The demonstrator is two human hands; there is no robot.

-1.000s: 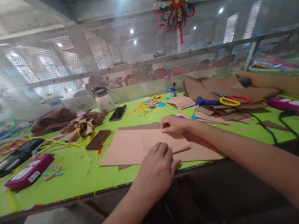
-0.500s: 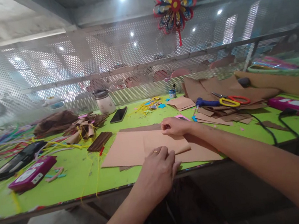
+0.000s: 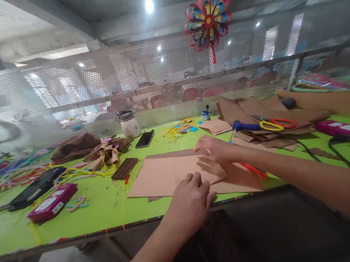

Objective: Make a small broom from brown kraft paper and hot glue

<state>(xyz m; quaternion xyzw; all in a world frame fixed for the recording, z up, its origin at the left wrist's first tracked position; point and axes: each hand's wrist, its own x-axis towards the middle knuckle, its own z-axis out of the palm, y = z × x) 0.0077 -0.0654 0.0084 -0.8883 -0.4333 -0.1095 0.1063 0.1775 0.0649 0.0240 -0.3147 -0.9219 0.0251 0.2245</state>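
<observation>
Sheets of tan-brown craft paper [image 3: 154,176] lie stacked at the front edge of the green table, with a smaller folded piece [image 3: 184,169] on top. My left hand [image 3: 188,197], wearing a ring, rests on the near edge of this folded piece, its bent fingers close together holding it down. Above the far right part of the paper is my right hand [image 3: 218,150], its fingers extended and apart, casting a shadow on the sheet. A red loop handle [image 3: 257,171] shows below my right forearm; the rest of it is hidden.
Scissors with yellow and orange handles [image 3: 270,125] and a blue glue gun [image 3: 244,126] lie on brown paper scraps at right. Purple power strips [image 3: 53,203] sit at both sides. A phone [image 3: 145,139], a jar [image 3: 129,124] and brown strips [image 3: 124,168] lie left of centre.
My right hand has lifted slightly and its fingers have opened out from a pinch. The red loop handle now shows under my forearm. My left hand stays on the paper; the view has tilted slightly.
</observation>
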